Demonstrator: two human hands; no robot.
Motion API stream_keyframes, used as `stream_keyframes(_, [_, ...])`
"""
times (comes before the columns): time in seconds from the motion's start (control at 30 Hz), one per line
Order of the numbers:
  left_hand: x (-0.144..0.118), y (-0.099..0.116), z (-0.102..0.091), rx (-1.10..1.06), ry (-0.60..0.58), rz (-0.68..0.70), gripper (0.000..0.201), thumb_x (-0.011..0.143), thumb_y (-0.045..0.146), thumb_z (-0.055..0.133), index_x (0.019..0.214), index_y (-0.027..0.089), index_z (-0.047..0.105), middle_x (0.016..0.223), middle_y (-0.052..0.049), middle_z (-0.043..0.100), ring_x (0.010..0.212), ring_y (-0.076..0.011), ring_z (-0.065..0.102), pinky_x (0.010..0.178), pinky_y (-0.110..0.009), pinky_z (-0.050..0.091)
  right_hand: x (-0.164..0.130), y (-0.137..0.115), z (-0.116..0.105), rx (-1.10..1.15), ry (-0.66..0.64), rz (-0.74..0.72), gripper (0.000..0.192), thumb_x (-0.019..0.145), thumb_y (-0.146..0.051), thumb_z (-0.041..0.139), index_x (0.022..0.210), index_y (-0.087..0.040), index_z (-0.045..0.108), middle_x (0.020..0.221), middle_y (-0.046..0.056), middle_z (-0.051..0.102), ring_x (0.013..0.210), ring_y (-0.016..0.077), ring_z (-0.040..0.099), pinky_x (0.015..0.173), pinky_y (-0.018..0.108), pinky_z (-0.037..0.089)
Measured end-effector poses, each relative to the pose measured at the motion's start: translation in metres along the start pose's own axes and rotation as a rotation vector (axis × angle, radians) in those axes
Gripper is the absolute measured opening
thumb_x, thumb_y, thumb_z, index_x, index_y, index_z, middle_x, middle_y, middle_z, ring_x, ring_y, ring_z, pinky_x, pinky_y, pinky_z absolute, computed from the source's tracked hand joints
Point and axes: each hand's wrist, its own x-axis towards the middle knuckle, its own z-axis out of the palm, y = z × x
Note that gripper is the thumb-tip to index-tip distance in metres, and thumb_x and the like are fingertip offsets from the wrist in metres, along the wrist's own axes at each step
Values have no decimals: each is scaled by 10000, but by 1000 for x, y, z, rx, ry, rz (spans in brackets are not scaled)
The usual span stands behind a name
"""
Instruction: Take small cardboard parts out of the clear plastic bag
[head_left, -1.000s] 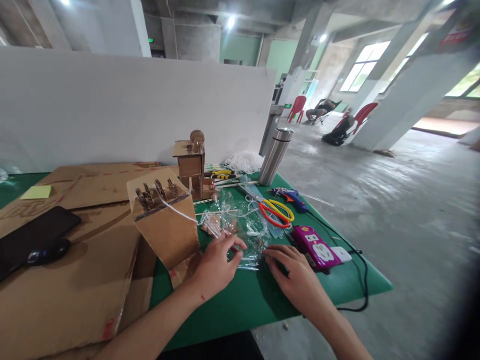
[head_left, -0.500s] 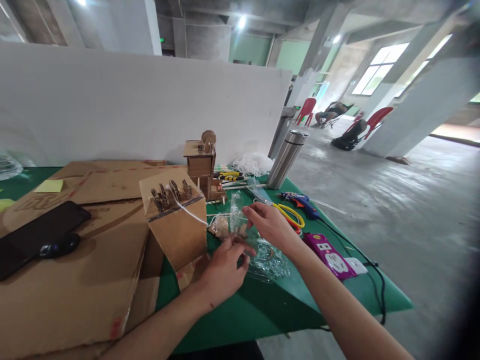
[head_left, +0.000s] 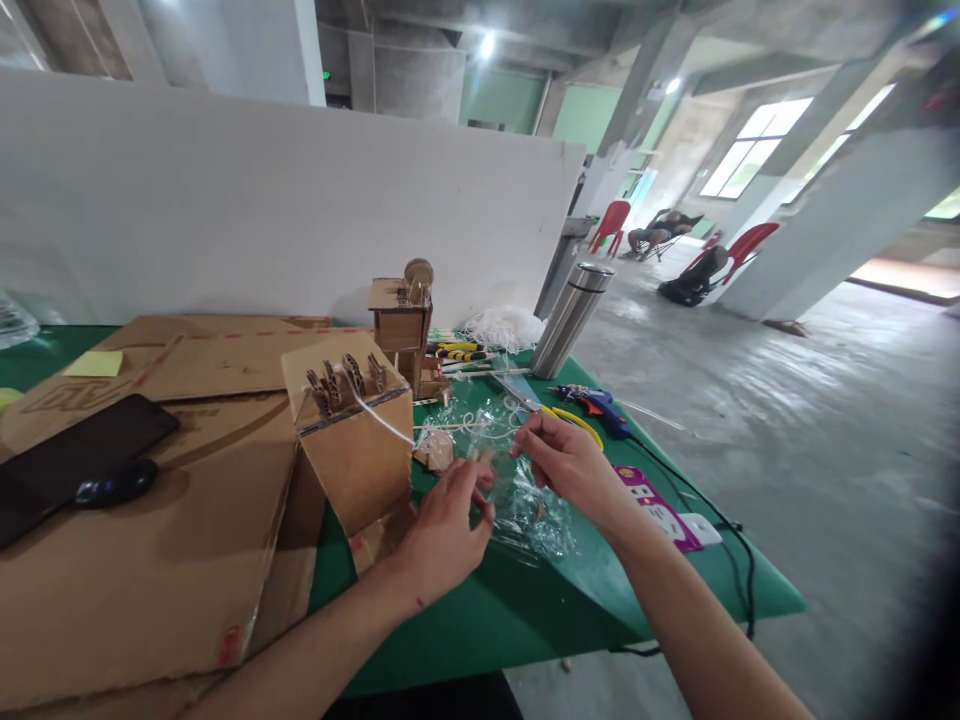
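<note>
A crumpled clear plastic bag (head_left: 536, 530) lies on the green tabletop with small brown bits in it. My left hand (head_left: 446, 525) is curled at the bag's near left side, its fingertips closed on the film. Opposite it, my right hand (head_left: 566, 465) pinches the bag's upper right part between thumb and fingers. A small plastic-wrapped cardboard piece (head_left: 435, 450) lies just beyond my left fingers. Left of my hands stands a cardboard box (head_left: 360, 465) with several corrugated tabs on top; a white string (head_left: 382, 418) runs from them toward the bag.
A cardboard tower (head_left: 400, 325) and a steel flask (head_left: 574, 320) stand behind. To the right are a blue glue gun (head_left: 592, 405), yellow-handled scissors (head_left: 581, 420) and a purple power strip (head_left: 656, 505). Flat cardboard (head_left: 150, 570) at left bears a phone (head_left: 90, 465) and mouse (head_left: 116, 485).
My right hand has shifted slightly right and down, away from my left hand. The plastic film that stood up between my hands now lies lower and more spread out.
</note>
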Motion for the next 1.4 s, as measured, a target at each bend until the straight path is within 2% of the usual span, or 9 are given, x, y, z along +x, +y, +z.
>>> stream_keyframes(0.1, [0, 1, -1, -33, 33, 26, 304, 810, 23, 473, 1042, 219, 488, 1027, -45, 575, 901, -174, 607, 889, -357, 497, -11, 9, -3, 121, 46, 61, 351, 773, -562, 628, 734, -220, 562, 408, -68, 497, 310, 93, 380, 325, 213, 258])
stream_keyframes(0.3, [1, 1, -2, -107, 20, -15, 335, 808, 2, 443, 1053, 228, 478, 1035, -28, 581, 868, -159, 632, 884, -358, 498, -18, 20, 1, 429, 227, 70, 419, 723, -580, 711, 771, -219, 505, 837, 36, 727, 397, 121, 556, 311, 235, 367])
stream_keyframes(0.5, [1, 2, -4, -136, 1, -97, 282, 844, 55, 461, 1057, 238, 483, 1078, -35, 598, 888, -179, 640, 911, -399, 482, -16, 33, 6, 447, 309, 5, 378, 780, -551, 685, 815, -228, 492, 804, 12, 721, 392, 114, 536, 340, 242, 370])
stream_keyframes(0.73, [1, 1, -3, -254, 37, -69, 282, 884, 99, 453, 1133, 230, 475, 1085, -43, 601, 844, -159, 664, 896, -390, 494, -17, 40, 6, 222, 439, -66, 367, 849, -576, 592, 936, -229, 515, 760, 11, 667, 448, 124, 510, 421, 268, 376])
stream_keyframes(0.9, [0, 3, -3, -280, 40, -12, 264, 912, 139, 462, 1157, 238, 466, 1108, -49, 608, 889, -165, 662, 892, -379, 500, -47, 37, 5, -310, 624, -213, 292, 904, -492, 538, 992, -216, 572, 726, 14, 613, 533, 154, 502, 535, 306, 397])
stream_keyframes(1.0, [0, 3, -4, -258, 31, 17, 270, 916, 134, 460, 1164, 242, 464, 1113, -45, 610, 888, -160, 659, 908, -379, 495, -62, 36, 3, -546, 579, -341, 245, 928, -432, 491, 957, -220, 610, 809, 62, 665, 724, 222, 584, 720, 381, 444])
stream_keyframes(1.13, [-1, 3, -4, -259, 14, 38, 273, 926, 139, 453, 1178, 243, 462, 1133, -51, 612, 887, -160, 663, 907, -374, 503, -66, 38, 2, -549, 329, -336, 265, 918, -425, 506, 1102, -263, 607, 1070, 65, 705, 1062, 289, 593, 962, 495, 380])
stream_keyframes(1.23, [-1, 3, -4, -257, 6, 42, 274, 924, 142, 458, 1178, 244, 468, 1131, -55, 607, 892, -165, 659, 898, -378, 511, -63, 40, 3, -470, 200, -288, 279, 905, -398, 523, 1144, -270, 591, 979, 42, 722, 1034, 276, 620, 997, 514, 367])
stream_keyframes(1.4, [-1, 2, -4, -301, 19, 1, 328, 909, 146, 484, 1218, 251, 457, 1133, -61, 584, 917, -171, 646, 906, -392, 517, -64, 43, 9, -426, 185, -335, 181, 912, -315, 503, 1040, -262, 620, 847, 23, 690, 851, 240, 645, 962, 506, 389])
